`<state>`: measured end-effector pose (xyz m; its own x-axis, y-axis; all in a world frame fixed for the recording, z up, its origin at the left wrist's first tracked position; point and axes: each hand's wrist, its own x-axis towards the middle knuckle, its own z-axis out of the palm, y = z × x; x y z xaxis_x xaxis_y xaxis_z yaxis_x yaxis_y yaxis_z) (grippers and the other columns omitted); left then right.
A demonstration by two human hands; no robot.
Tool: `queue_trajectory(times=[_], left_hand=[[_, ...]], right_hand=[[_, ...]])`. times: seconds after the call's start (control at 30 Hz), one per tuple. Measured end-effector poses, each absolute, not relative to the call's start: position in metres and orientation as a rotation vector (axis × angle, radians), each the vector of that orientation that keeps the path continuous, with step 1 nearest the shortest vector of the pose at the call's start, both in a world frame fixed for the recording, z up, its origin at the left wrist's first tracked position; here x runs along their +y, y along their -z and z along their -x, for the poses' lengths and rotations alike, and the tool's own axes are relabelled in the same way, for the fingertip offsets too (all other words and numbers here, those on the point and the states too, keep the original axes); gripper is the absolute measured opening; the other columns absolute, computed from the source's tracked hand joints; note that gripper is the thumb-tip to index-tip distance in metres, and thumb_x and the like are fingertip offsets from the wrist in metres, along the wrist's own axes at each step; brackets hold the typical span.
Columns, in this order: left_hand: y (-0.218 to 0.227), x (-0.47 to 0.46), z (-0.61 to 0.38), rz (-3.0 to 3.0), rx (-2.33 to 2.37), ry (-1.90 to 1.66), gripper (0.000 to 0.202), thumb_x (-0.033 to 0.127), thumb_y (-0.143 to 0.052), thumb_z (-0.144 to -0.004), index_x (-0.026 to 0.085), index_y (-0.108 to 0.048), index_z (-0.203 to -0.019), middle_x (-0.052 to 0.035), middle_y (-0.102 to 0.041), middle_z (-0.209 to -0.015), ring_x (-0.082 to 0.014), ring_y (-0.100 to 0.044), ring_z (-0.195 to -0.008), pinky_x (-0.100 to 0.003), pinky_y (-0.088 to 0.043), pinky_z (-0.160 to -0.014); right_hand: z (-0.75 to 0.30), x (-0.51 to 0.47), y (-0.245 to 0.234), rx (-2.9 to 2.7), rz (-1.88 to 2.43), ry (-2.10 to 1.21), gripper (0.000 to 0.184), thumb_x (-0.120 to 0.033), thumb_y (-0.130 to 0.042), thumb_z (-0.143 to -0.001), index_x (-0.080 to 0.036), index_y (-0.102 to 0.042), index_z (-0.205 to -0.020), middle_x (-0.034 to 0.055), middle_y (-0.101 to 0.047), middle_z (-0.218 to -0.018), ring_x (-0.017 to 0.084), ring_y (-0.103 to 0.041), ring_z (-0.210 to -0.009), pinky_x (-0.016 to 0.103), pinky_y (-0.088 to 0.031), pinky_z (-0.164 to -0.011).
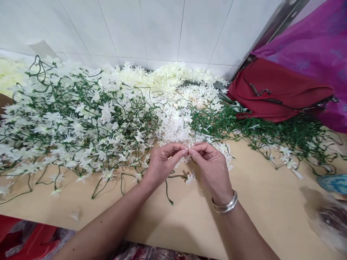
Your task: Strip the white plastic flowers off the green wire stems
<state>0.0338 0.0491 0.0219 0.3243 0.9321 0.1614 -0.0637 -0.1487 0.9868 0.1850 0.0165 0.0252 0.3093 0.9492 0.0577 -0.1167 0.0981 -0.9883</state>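
My left hand and my right hand meet fingertip to fingertip above the table. Both are closed in a pinch on a tiny white piece, mostly hidden by the fingers; its kind cannot be made out. Just beyond them lies a pile of loose white blossoms. A white artificial flower on a green stem rests on the table below the hands. To the left spreads a large heap of white artificial flowers with green stems. Bare green stems lie tangled to the right.
A red handbag sits on the stems at the back right, beside a purple bag. Cream blossoms line the tiled wall. A clear plastic bag is at the table's right, a red stool at lower left.
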Motion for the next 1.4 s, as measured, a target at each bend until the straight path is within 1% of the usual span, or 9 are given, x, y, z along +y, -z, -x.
queue_trajectory(times=[0.17,0.27,0.5,0.7,0.87,1.03,1.13,1.23,1.4], left_hand=[[-0.030,0.050,-0.031,-1.614,0.858,-1.146,0.020,0.028,-0.065,-0.097,0.020,-0.072,-0.114,-0.0090,-0.077,-0.114,-0.0195,-0.075,-0.098,-0.034,-0.059,-0.093],[-0.051,0.048,-0.023,-1.826,0.867,-1.156,0.016,0.023,-0.063,-0.098,0.020,-0.072,-0.111,-0.0080,-0.077,-0.110,-0.0181,-0.074,-0.094,-0.031,-0.058,-0.088],[-0.076,0.011,0.022,-2.475,0.645,-0.243,0.020,0.007,-0.059,-0.097,0.021,-0.072,-0.098,-0.0029,-0.073,-0.102,-0.0181,-0.067,-0.094,-0.030,-0.048,-0.080],[-0.048,0.002,0.035,-2.667,0.638,-0.190,0.015,0.017,-0.062,-0.101,0.019,-0.067,-0.087,-0.0023,-0.071,-0.096,-0.0196,-0.061,-0.097,-0.034,-0.040,-0.085],[-0.037,0.008,0.032,-2.773,0.624,-0.258,0.015,0.020,-0.052,-0.106,0.019,-0.063,-0.096,-0.0032,-0.072,-0.099,-0.0219,-0.061,-0.101,-0.039,-0.039,-0.093],[-0.051,0.008,0.024,-2.513,0.572,-0.821,0.012,0.013,-0.049,-0.105,0.019,-0.059,-0.106,-0.0047,-0.073,-0.106,-0.0175,-0.068,-0.104,-0.038,-0.042,-0.108],[-0.062,0.010,0.012,-1.995,0.667,-1.117,0.007,0.021,-0.053,-0.105,0.021,-0.059,-0.109,-0.0054,-0.074,-0.103,-0.0171,-0.071,-0.103,-0.034,-0.050,-0.102],[-0.057,0.015,-0.002,-1.423,0.716,-1.136,0.012,0.032,-0.057,-0.104,0.020,-0.058,-0.105,-0.0048,-0.073,-0.094,-0.0175,-0.074,-0.094,-0.030,-0.056,-0.088],[-0.024,0.012,-0.017,-1.107,0.650,-0.891,0.027,0.041,-0.070,-0.095,0.016,-0.064,-0.101,-0.0019,-0.071,-0.085,-0.0160,-0.076,-0.082,-0.029,-0.060,-0.083]], right_hand=[[-0.193,0.020,-0.024,-0.907,1.177,-0.802,0.019,-0.026,-0.087,-0.075,-0.023,-0.069,-0.080,-0.0003,-0.070,-0.086,0.015,-0.065,-0.080,0.030,-0.054,-0.079],[-0.200,0.022,-0.026,-0.896,1.175,-0.724,0.026,-0.026,-0.087,-0.074,-0.024,-0.062,-0.079,-0.0005,-0.070,-0.085,0.017,-0.067,-0.082,0.033,-0.054,-0.082],[-0.217,0.024,-0.032,-0.878,1.145,-0.618,0.032,-0.027,-0.087,-0.072,-0.025,-0.056,-0.078,-0.0022,-0.062,-0.078,0.018,-0.064,-0.079,0.034,-0.055,-0.078],[-0.218,0.026,-0.033,-0.835,1.082,-0.671,0.030,-0.023,-0.088,-0.069,-0.025,-0.058,-0.076,-0.0027,-0.062,-0.077,0.016,-0.062,-0.076,0.033,-0.053,-0.078],[-0.219,0.029,-0.027,-0.804,1.062,-0.697,0.029,-0.023,-0.089,-0.069,-0.024,-0.061,-0.075,-0.0041,-0.061,-0.074,0.014,-0.055,-0.069,0.030,-0.049,-0.071],[-0.220,0.031,-0.024,-0.768,1.043,-0.671,0.030,-0.023,-0.090,-0.068,-0.023,-0.061,-0.075,-0.0046,-0.060,-0.075,0.013,-0.055,-0.071,0.029,-0.047,-0.073],[-0.218,0.032,-0.024,-0.741,1.030,-0.689,0.030,-0.023,-0.091,-0.067,-0.022,-0.062,-0.074,-0.0045,-0.060,-0.076,0.012,-0.056,-0.073,0.028,-0.047,-0.075],[-0.216,0.030,-0.029,-0.724,1.022,-0.769,0.032,-0.026,-0.092,-0.066,-0.023,-0.063,-0.075,-0.0041,-0.061,-0.078,0.013,-0.057,-0.076,0.027,-0.047,-0.077],[-0.211,0.016,-0.042,-0.860,1.085,-1.095,0.034,-0.032,-0.094,-0.064,-0.023,-0.064,-0.077,-0.0027,-0.063,-0.080,0.013,-0.057,-0.075,0.027,-0.047,-0.073]])
